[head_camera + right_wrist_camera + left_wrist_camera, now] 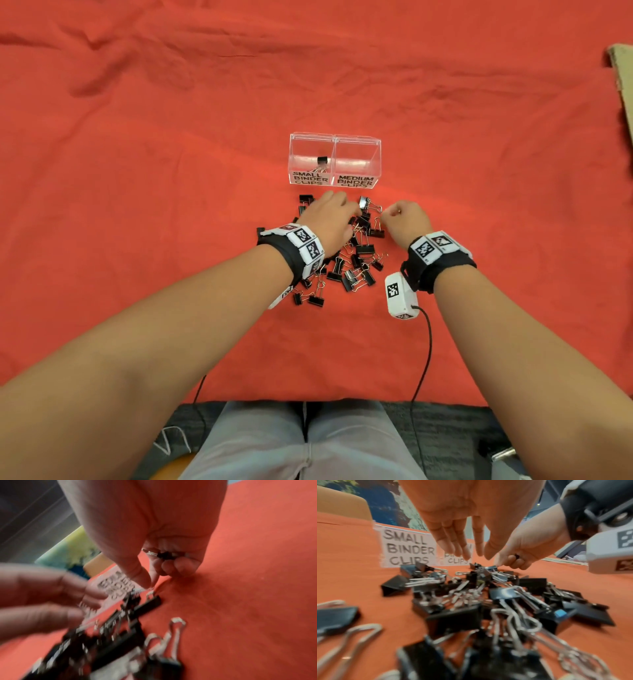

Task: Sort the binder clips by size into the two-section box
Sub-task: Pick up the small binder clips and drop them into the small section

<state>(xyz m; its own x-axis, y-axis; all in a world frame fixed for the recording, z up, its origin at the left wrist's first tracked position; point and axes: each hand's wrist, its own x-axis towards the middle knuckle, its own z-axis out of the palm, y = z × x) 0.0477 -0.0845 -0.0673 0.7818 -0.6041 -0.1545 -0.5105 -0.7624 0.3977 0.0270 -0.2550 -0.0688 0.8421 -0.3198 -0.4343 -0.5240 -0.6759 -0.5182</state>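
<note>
A clear two-section box [375, 147] stands on the red cloth. Its left half, labelled SMALL BINDER CLIPS [408, 549], holds one small black clip [322, 161]; the MEDIUM half [356, 162] shows nothing inside. Just in front lies a pile of black binder clips [356, 253] of both sizes. My left hand [476, 555] hovers over the pile's far side with straight fingers pointing down, holding nothing. At the pile's far right edge my right hand [150, 582] keeps a small clip [163, 554] tucked in its curled fingers. Its thumb and forefinger tips meet just above a clip's wire handle [150, 593].
Red cloth [171, 137] covers the whole table, wrinkled at the back. A piece of cardboard [621, 85] pokes in at the right edge. A white camera module [399, 298] with a black cable [426, 342] hangs under my right wrist. My lap is at the near edge.
</note>
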